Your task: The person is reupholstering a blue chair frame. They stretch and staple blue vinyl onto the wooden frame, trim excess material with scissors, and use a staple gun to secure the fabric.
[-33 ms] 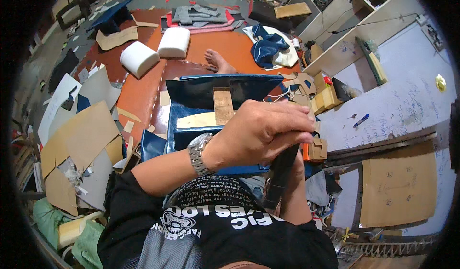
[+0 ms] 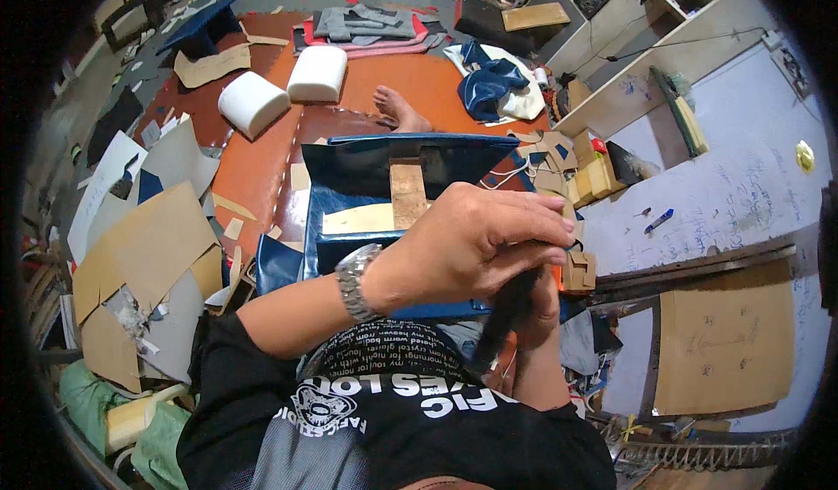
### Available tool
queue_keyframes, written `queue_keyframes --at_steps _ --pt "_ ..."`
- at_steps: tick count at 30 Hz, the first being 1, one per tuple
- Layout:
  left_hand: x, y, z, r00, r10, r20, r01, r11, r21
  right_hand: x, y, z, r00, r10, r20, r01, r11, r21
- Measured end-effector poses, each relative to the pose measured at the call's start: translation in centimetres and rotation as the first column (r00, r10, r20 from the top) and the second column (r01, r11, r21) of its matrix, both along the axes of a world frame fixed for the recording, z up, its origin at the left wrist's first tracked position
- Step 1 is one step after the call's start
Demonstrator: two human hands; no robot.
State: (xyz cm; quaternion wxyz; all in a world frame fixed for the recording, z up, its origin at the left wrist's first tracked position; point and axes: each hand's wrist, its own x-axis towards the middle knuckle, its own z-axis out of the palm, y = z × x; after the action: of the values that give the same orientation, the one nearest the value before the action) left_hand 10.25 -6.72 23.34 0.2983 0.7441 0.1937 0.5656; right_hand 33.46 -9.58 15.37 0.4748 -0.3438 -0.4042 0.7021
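Note:
My left hand [image 2: 467, 241], a metal watch [image 2: 358, 280] on its wrist, is closed over the upper end of a long dark piece [image 2: 506, 320], strip-like and blurred. My right hand [image 2: 541, 307] is pressed against the same piece from the right, closed, its fingers mostly hidden behind the left hand. The piece slants down and left toward my shirt; its exact kind does not show. Just beyond my hands lies a glossy dark blue covered frame [image 2: 471, 147], with a flat wooden block [image 2: 407, 191] standing against its inside.
Left are cardboard sheets [image 2: 148, 246]. Two white rounded blocks [image 2: 253, 106] and folded grey cloth pieces [image 2: 367, 26] lie on the orange-brown sheet [image 2: 384, 75]. A bare foot [image 2: 400, 110] rests there. Blue and white material [image 2: 493, 89] lies far right, near a white board [image 2: 707, 193] with a pen [image 2: 659, 220].
The lower end of the dark piece has swung slightly left and blurred. More of my right hand shows beside it. My left wrist has shifted a little to the left.

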Motion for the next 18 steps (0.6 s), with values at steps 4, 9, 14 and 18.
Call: queue_keyframes --at_steps 4,9,14,18 --pt "-6.7 3.1 -3.6 0.960 0.234 -0.151 -0.245 0.968 -0.054 4.2 2.3 1.3 0.985 0.031 0.171 -0.067 0.976 0.206" --pt "-16.4 8.2 -10.8 0.513 0.621 -0.593 -0.735 0.674 0.070 8.7 6.4 10.7 0.953 0.033 0.302 -0.097 0.976 0.197" --pt "-16.5 7.5 -18.6 0.338 0.713 -0.614 -0.745 0.601 0.288 7.3 11.6 14.4 0.139 -0.051 0.989 -0.424 0.900 0.106" --pt "-17.5 7.8 -21.0 0.348 0.802 -0.486 -0.834 0.501 0.230 5.3 17.9 7.0 0.251 0.261 0.932 -0.575 0.815 -0.073"
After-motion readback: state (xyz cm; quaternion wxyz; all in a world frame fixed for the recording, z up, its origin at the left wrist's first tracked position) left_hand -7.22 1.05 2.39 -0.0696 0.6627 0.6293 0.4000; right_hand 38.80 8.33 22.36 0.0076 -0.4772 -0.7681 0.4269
